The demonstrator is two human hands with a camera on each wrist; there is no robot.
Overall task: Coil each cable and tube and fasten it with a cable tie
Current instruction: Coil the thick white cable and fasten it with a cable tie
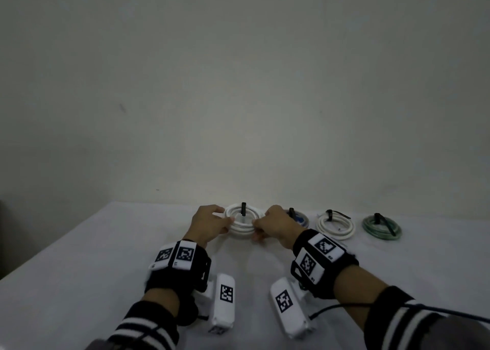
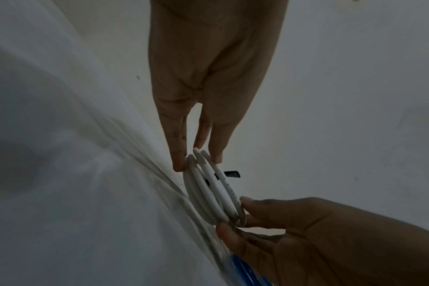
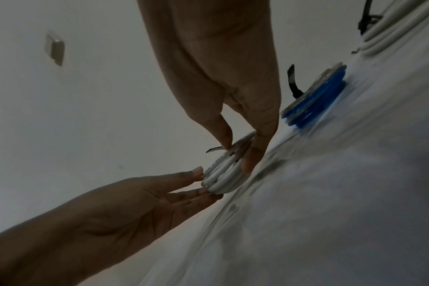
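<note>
1. Judging by the black cable tie [image 1: 243, 208] already round the white coil [image 1: 242, 223], the step looks like setting it down at the far middle of the surface [image 1: 79, 270]; ease both sides down together so the loops stay stacked.
2. The left hand [image 1: 208, 223] pinches the coil's left side between thumb and nearly straight fingers [image 2: 176, 154].
3. The right hand [image 1: 274, 225] pinches its right side with bent fingers [image 3: 254, 154].
4. Right of it lie a blue coil [image 1: 301, 218], another white coil [image 1: 336, 225] and a green coil [image 1: 381, 226], each tied.

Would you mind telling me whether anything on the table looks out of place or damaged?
Nothing stands out. Four tied coils lie in a row; both hands hold the leftmost white coil, its black tie already on.
</note>
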